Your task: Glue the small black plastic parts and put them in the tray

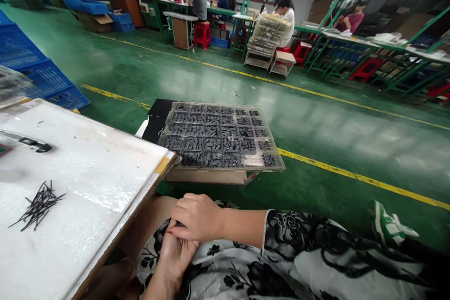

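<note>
My right hand (198,218) lies across my left hand (177,251) above my lap, its fingers curled closed. A small dark patch shows between the two hands, too little to name. The fingers of my left hand are mostly covered by the right. Just beyond them, a clear compartment tray (248,161) full of small dark grey parts rests on a low stand. To the left, a loose pile of thin black strips (38,206) lies on a white-topped table (105,187).
A utility knife (35,144) lies on the white top. Blue crates (45,75) stand behind the table at left. A black sheet (160,115) sticks out beside the tray. Several people sit at far workbenches with red stools (202,34). A green and white shoe (390,225) shows at right.
</note>
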### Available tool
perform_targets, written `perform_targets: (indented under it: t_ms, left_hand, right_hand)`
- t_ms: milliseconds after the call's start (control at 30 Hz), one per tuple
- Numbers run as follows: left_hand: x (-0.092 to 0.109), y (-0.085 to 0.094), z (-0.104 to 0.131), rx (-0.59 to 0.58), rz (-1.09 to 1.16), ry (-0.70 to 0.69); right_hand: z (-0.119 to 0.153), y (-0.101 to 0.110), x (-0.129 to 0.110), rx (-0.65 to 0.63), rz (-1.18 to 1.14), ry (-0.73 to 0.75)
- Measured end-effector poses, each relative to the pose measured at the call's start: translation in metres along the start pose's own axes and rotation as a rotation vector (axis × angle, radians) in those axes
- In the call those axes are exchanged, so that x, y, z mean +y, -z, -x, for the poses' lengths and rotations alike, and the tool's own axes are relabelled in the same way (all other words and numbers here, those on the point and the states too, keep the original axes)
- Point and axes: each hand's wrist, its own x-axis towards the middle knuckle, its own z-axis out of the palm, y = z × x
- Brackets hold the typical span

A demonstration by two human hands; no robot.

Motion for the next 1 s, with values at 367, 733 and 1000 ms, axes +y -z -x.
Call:
perform_targets:
  t_ms: [367,733,1000]
  left_hand:
    - [0.006,-0.01,0.002,0.039,-0.123,-0.02]
    - [0.003,0.001,0.003,-0.208,-0.274,0.038]
    - [0.004,0.009,0.006,-0.254,-0.331,-0.033]
  right_hand:
    - [0.025,0.029,0.03,0.109,-0.559,-0.213]
    - [0.223,0.026,0.195,0.079,-0.547,-1.536]
    - [0.209,-0.018,0.24,0.143,-0.69,-1.564]
